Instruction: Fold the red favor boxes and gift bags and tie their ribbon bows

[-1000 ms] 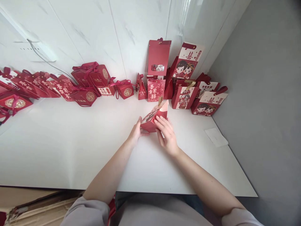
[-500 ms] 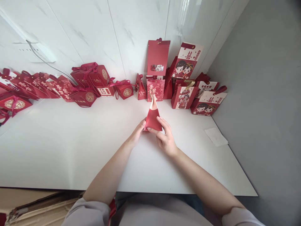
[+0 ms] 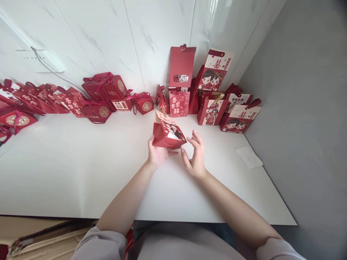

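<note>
A red paper gift box (image 3: 168, 133) with a cream top and a printed cartoon couple is tilted above the table in front of me. My left hand (image 3: 158, 153) supports it from below and along its left side, the thumb against the side panel. To the right of the box is my right hand (image 3: 194, 155), its fingers spread and slightly curled, with nothing between them. Its fingertips come close to the box's lower right corner; whether they touch I cannot tell.
More red gift boxes line the wall, such as a ribboned box (image 3: 144, 103) and a cream-topped box (image 3: 240, 120). White paper (image 3: 248, 157) lies on the white table (image 3: 81, 166) at the right. A cardboard carton (image 3: 54, 240) stands below the front edge.
The box has turned from its plain red side to its printed face and tilted in my left hand. My right hand has let go of it and opened.
</note>
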A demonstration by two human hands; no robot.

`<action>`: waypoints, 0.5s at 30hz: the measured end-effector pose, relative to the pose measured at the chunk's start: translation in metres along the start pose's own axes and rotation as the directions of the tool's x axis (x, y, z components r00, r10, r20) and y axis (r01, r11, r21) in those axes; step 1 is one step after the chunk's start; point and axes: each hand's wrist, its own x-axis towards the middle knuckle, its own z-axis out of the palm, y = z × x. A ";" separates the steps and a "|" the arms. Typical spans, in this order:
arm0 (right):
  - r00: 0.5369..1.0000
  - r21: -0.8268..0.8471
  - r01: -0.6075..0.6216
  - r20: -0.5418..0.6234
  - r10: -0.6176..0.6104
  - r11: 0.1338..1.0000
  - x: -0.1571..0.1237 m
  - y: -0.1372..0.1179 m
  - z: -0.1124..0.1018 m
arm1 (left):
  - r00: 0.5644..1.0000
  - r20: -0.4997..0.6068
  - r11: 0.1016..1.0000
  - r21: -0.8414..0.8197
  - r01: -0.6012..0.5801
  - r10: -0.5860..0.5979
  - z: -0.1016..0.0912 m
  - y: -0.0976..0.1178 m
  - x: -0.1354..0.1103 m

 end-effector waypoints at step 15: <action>0.983 0.010 -0.058 0.173 0.055 0.998 0.001 0.000 0.001 | 0.994 0.085 0.969 -0.232 0.080 -0.061 0.010 0.007 -0.006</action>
